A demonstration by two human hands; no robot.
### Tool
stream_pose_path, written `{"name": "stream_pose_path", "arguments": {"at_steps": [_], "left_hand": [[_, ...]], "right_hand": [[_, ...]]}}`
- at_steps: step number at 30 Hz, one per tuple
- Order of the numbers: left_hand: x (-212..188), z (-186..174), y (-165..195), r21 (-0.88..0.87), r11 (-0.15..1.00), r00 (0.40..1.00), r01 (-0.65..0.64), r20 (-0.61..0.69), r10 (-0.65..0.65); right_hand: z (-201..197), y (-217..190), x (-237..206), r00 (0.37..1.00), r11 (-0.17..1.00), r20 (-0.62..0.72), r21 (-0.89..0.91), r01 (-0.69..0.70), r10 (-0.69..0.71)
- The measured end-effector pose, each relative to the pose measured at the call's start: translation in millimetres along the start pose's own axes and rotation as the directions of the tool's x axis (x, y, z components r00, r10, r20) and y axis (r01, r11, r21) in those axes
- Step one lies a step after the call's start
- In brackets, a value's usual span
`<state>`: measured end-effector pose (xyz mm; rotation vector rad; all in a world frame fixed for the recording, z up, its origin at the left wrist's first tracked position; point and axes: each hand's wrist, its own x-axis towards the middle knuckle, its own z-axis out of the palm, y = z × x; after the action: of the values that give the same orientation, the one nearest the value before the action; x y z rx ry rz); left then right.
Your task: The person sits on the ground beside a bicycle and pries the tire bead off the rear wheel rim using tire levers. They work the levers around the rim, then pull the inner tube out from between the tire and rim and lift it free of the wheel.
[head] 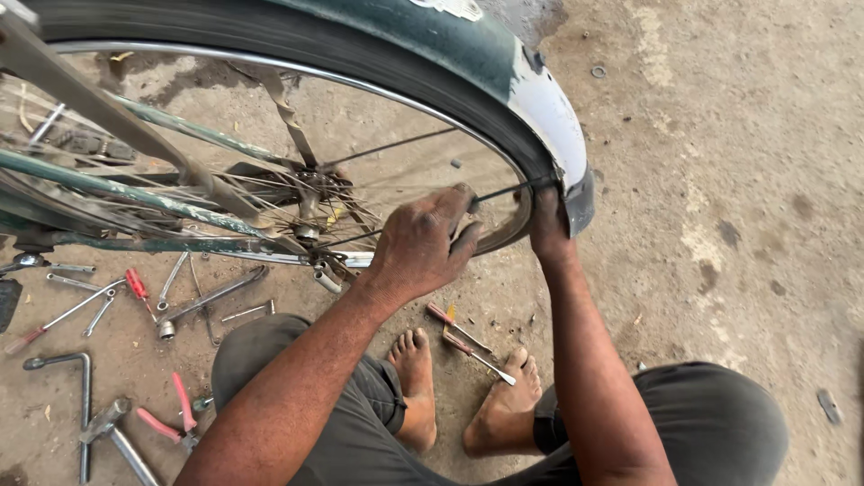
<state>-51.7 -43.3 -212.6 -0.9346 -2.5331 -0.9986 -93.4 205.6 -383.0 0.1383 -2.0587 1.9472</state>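
Down on the concrete floor [738, 180], the person squats barefoot, and between the two feet lie two red-handled screwdrivers [468, 337], untouched. Off to the left side, a scatter of tools sits on the floor: red-handled pliers [171, 418], a bent socket wrench [72, 396] and several spanners [211, 297].

Above the knees, the left hand [423, 243] is curled over the rear wheel's rim [490, 238], fingers bent and thumb tucked in, seemingly pressing at the tyre [432, 90] where it meets the metal. The right hand [549, 225] reaches further out and closes on the thin dark mudguard stay [513, 189], just under the white tip of the green mudguard [540, 99]; whether it grips the rod or only steadies it I cannot quite tell, since the fingers are hidden behind the tyre.

The work looks to be at the stage of seating or checking the tyre along the rim, with the wheel mounted in the frame. The next move, I judge, calls for both hands to work on round the rim with firm, even thumb pressure, holding the wheel from turning.

Beyond the hands, the spokes [387, 180] run in to the hub [310, 211], and the green frame tubes [135, 193] cross behind it.
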Motion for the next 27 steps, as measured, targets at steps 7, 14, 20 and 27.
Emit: {"name": "stream_pose_path", "arguments": {"at_steps": [7,14,20,27], "left_hand": [[-1.2,0.7,3.9,0.029,1.0,1.0,-0.011,-0.007,0.011],[0.4,3.1,5.4,0.014,1.0,1.0,-0.007,-0.006,0.007],[-1.5,1.8,1.9,0.018,1.0,1.0,-0.024,-0.014,0.024],[0.0,9.3,-3.1,0.024,0.998,0.996,-0.053,-0.066,0.055]], "right_hand": [[-0.8,-0.1,-2.2,0.969,0.97,-0.078,-0.07,0.231,-0.236],[-4.7,-4.0,-0.3,0.925,0.865,-0.08,-0.393,0.313,-0.371],[-0.2,-1.6,1.5,0.991,0.991,-0.072,0.054,0.119,-0.115],[5.2,4.3,4.9,0.969,0.97,-0.126,-0.153,0.191,-0.211]]}}
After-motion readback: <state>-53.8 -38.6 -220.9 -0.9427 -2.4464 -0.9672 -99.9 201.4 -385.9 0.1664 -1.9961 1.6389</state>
